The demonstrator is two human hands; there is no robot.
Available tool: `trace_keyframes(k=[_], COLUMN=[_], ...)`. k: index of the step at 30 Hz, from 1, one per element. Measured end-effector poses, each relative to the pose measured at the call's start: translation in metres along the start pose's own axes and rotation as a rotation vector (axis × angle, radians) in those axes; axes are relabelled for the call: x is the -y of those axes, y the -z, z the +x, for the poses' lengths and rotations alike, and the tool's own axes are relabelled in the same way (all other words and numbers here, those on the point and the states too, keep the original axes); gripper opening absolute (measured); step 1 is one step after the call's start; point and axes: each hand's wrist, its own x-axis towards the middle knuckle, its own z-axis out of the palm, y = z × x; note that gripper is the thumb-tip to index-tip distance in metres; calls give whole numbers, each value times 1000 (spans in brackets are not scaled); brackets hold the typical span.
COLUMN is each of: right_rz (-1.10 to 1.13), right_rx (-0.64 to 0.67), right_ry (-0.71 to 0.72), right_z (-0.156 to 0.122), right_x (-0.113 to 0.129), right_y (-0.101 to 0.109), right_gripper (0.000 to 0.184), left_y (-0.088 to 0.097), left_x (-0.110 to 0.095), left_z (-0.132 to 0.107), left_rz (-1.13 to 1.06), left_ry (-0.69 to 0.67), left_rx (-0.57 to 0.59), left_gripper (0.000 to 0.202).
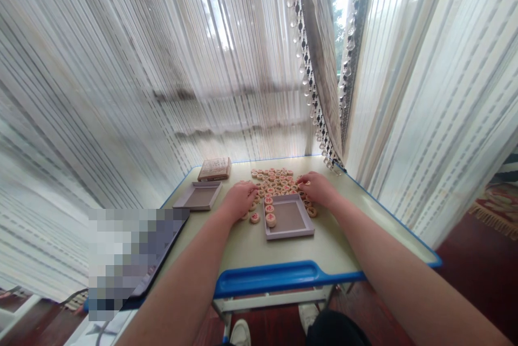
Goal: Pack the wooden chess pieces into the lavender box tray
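Observation:
A loose spread of round wooden Chinese chess pieces (277,177), marked in red or dark characters, lies on the pale table. My left hand (239,198) rests at the left side of the spread, its bent fingers against the nearest pieces. On the opposite side, my right hand (319,188) reaches in with fingertips on pieces at the edge; its fingers look apart, and no lifted piece shows. Between my arms sits a shallow box tray (288,236), with three red-marked pieces (270,209) in a column along its left wall. One red-marked piece (254,218) lies left of that tray.
A second shallow box half (194,207) lies to the left, with a brown patterned box or book (214,169) behind it. A dark-edged device (162,249), partly pixelated, covers the left edge. The table has a raised blue front rim (267,277). Sheer curtains (243,65) hang behind.

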Motion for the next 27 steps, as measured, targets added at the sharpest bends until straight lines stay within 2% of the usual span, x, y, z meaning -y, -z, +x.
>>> trace_keyframes(k=[3, 8, 15, 19, 27], right_rz=[26, 56, 29, -1, 44], right_rx=[7, 98, 90, 143, 140], right_ry=[59, 154, 124, 129, 113], right_z=[-2, -3, -2, -4, -3], right_x=[4, 6, 4, 5, 8], right_y=[1, -1, -1, 0, 3], right_gripper=[22, 29, 31, 27, 21], left_y=[0, -4, -4, -3, 0], left_x=[-6, -10, -12, -14, -17], left_z=[0, 1, 1, 1, 0], left_rz=[-25, -162, -163, -142, -136], left_ry=[-20, -90, -73, -28, 14], left_rx=[-17, 15, 40, 76, 100], left_gripper=[30, 31, 32, 34, 34])
